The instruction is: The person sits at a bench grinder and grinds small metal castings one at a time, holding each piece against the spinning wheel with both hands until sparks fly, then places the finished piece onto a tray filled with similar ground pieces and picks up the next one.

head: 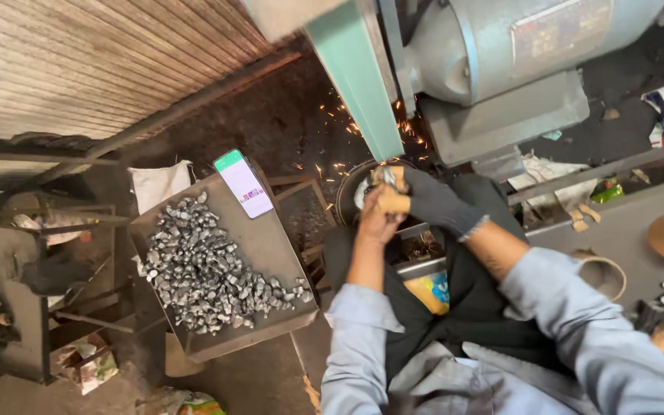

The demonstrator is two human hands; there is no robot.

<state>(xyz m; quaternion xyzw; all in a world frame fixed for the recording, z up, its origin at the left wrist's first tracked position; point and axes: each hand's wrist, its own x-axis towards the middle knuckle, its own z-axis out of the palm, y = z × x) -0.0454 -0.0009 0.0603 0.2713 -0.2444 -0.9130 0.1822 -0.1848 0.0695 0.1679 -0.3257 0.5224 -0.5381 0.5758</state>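
- Workpiece (386,178): a small metal part, seen at the twelve o'clock end of both hands, pressed toward the dark round grinding wheel (350,192) under the motor housing (501,46). Its outline is blurred, so its long axis cannot be told with certainty; it appears to point away from the person, toward twelve o'clock.
- Left hand (382,211): bare, fingers curled and pressed together around a tan block or pad (393,201) that backs the workpiece. The part lies just beyond the fingertips, at about twelve o'clock from them.
- Right hand (433,204): in a dark knit glove, fingers folded over the same bundle from the three o'clock side, touching the left hand. Whether its fingertips pinch the metal itself is hidden.
- Both hands are equally close to the part; neither is free.
- Sparks (332,138): orange flecks scatter toward ten and eleven o'clock of the contact point, beside the green belt guard (355,84).
- Metal tray (270,253): at nine o'clock from the hands, well apart, bearing a heap of small grey metal pieces (201,269). A phone (244,183) with a lit screen leans at its far corner.
- Cardboard rings (601,273): on the bench at three o'clock.
- Open box (416,250): just below the hands, at six o'clock, holding dark pieces.
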